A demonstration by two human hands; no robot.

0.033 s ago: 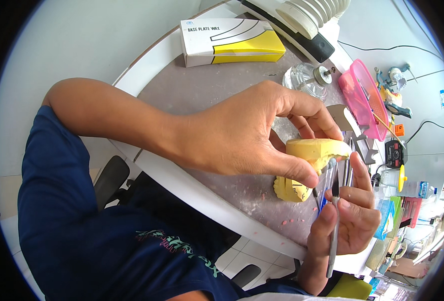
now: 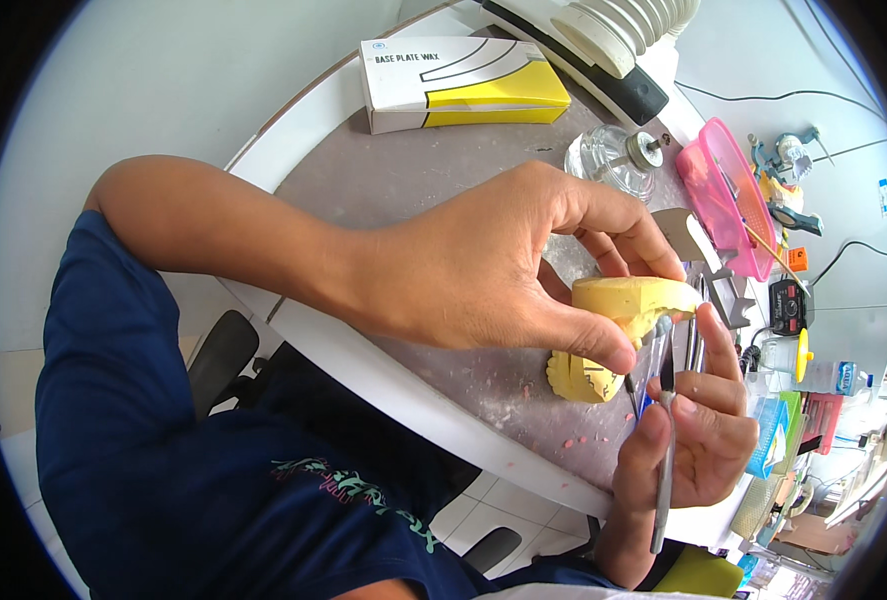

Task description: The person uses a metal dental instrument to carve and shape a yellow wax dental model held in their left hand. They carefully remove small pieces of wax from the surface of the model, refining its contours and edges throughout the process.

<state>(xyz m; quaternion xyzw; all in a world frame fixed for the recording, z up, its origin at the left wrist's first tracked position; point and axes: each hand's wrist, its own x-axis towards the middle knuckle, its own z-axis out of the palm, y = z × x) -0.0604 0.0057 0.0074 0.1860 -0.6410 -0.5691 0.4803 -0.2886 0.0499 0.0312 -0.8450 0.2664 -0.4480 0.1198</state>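
Note:
My left hand (image 2: 503,260) is closed around a yellow dental cast (image 2: 623,297), thumb below and fingers along its far side. In my right hand (image 2: 698,430) is a slim metal wax knife (image 2: 666,450), pinched between thumb and fingers, its dark blade (image 2: 667,372) pointing up toward the underside of the cast. One right fingertip appears to touch the right end of the cast. A second yellow cast (image 2: 583,378) with dark pencil marks lies on the table beneath my left thumb. The teeth side of the held cast is mostly hidden.
On the grey-topped table (image 2: 363,165) are a white-and-yellow box (image 2: 463,85), a glass spirit lamp (image 2: 611,160) and a pink basket (image 2: 725,200). Pink wax crumbs lie near the front edge. A ribbed white hose (image 2: 628,30) stands at the back; a water bottle (image 2: 828,378) is at right.
The wax knife and my right hand have shifted very slightly to the left. My left hand and the cast look unmoved.

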